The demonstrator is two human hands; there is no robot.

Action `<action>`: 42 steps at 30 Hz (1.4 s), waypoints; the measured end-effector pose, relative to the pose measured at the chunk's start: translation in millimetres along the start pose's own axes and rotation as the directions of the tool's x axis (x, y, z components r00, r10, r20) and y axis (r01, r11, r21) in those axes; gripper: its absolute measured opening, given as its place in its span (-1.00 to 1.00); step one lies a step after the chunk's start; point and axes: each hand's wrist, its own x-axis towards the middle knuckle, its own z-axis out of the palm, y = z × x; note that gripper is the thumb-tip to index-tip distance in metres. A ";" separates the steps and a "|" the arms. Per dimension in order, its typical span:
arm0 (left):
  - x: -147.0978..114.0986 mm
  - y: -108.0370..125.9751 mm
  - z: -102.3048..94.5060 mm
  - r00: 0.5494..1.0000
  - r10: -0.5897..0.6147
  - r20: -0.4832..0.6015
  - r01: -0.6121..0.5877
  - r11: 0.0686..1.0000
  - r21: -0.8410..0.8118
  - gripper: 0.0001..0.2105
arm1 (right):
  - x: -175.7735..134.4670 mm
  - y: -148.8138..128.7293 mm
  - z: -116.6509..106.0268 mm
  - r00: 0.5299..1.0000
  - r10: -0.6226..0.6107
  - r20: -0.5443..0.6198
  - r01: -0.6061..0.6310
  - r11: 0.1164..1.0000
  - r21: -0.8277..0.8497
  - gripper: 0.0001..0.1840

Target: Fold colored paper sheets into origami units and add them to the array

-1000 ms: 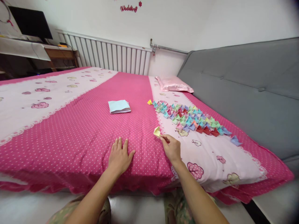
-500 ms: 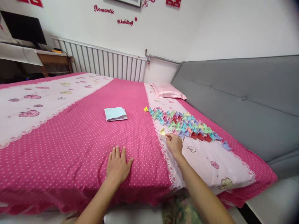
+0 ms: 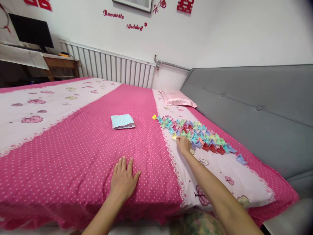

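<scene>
My left hand [image 3: 124,179] lies flat on the pink dotted bedsheet [image 3: 85,156], fingers stretched out and holding nothing. With its fingertips, my right hand [image 3: 184,145] pinches a pale yellow folded paper piece [image 3: 174,137] at the near left edge of the spread of folded paper pieces [image 3: 195,135]. These are small, pointed origami shapes in blue, green, red, pink and purple, set close together in rows. A brighter yellow folded piece [image 3: 154,117] sits at the far left end of the rows. Beyond my left hand lies a stack of square paper [image 3: 122,121], light blue on top.
A pink pillow [image 3: 177,98] rests at the far side of the bed. The grey padded headboard [image 3: 249,98] runs along the right. A radiator [image 3: 107,63] stands by the wall, and a monitor [image 3: 31,31] sits on a desk at far left.
My right hand has carried the pale yellow folded piece up against the rows of paper pieces. My left hand stays flat on the sheet. The view has shifted slightly.
</scene>
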 end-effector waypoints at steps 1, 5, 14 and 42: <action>0.0 -0.1 0.2 1.000 0.000 -0.001 0.000 1.000 0.001 -0.36 | 1.7 0.0 1.6 1.000 0.001 0.000 -0.001 1.000 -0.006 -0.75; 0.5 1.4 -0.3 1.000 -0.005 0.001 0.005 1.000 0.020 -0.36 | 8.6 1.9 6.1 1.000 -0.005 -0.002 0.005 1.000 -0.022 -0.74; 2.5 3.4 -0.5 1.000 -0.012 0.002 0.012 0.999 0.036 -0.37 | 14.7 6.2 9.0 1.000 -0.022 0.012 0.022 0.999 -0.032 -0.71; 2.7 3.1 2.1 1.000 -0.018 -0.008 0.019 0.998 0.057 -0.36 | 30.4 6.9 9.5 0.999 -0.032 0.044 0.031 0.999 0.013 -0.79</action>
